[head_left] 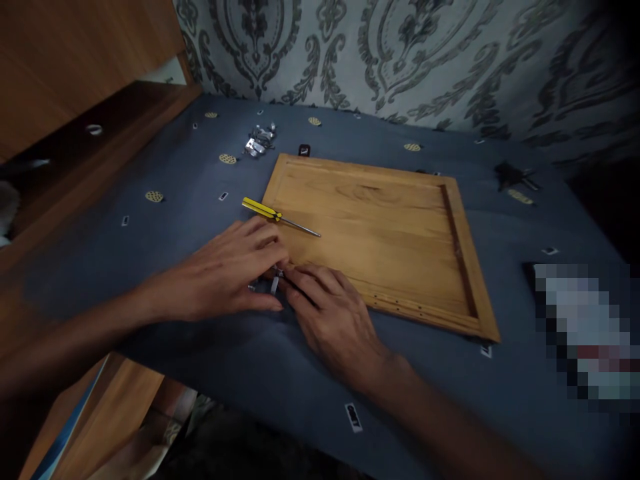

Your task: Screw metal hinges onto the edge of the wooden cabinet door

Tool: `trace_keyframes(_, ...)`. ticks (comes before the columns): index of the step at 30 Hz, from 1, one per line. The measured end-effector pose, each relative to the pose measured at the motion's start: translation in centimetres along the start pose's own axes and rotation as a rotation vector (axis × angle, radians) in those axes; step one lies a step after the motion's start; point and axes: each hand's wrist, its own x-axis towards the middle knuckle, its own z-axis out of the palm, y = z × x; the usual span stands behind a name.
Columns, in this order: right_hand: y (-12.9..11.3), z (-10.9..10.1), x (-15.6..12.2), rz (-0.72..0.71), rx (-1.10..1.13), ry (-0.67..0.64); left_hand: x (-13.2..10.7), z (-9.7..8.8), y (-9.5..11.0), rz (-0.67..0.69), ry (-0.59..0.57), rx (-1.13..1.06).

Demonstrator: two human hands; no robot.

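Observation:
A framed wooden cabinet door (pixel 370 220) lies flat on the blue-grey cloth. At its near left corner sits a small silver metal hinge (pixel 275 285), partly covered by fingers. My left hand (pixel 233 267) reaches over that corner, its fingertips bent onto the hinge and its thumb on the near side. From the right, my right hand (pixel 333 313) has its curled fingers against the same hinge and the door's near edge. Just beyond my left hand, a screwdriver (pixel 263 209) with a yellow and black handle rests across the door's left edge, its shaft pointing right.
Several loose metal hinges (pixel 259 141) are piled at the back left. A small black object (pixel 515 177) lies at the far right, and a pixelated item (pixel 585 327) is nearer on that side. Wooden furniture (pixel 90 73) borders the left; a patterned wall (pixel 345 53) stands behind.

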Motion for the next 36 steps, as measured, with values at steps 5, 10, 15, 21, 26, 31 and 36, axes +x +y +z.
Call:
trace_keyframes(5, 0.0, -0.1, 0.1, -0.008, -0.033, 0.016, 0.0, 0.7, 0.1, -0.009, 0.004, 0.079)
trace_keyframes(10, 0.0, -0.1, 0.2, -0.003, -0.036, 0.013, -0.1, 1.3, -0.4, 0.05, 0.039, 0.131)
trace_keyframes(15, -0.1, -0.1, 0.1, -0.002, 0.012, 0.002, -0.2, 1.7, -0.4, 0.034, 0.041, 0.118)
trace_keyframes(21, -0.1, -0.2, 0.1, 0.013, 0.008, -0.005, -0.2, 1.7, -0.3, 0.003, 0.032, 0.042)
trace_keyframes(26, -0.1, -0.3, 0.2, 0.014, -0.003, -0.012, 0.0, 2.0, -0.8, 0.013, 0.027, -0.047)
trace_keyframes(31, -0.1, -0.3, 0.1, 0.012, -0.006, -0.031, -0.1, 1.4, -0.5, -0.02, 0.012, -0.072)
trace_keyframes(36, 0.0, -0.3, 0.1, -0.007, -0.023, -0.01, -0.4, 0.4, -0.5, 0.034, 0.057, -0.099)
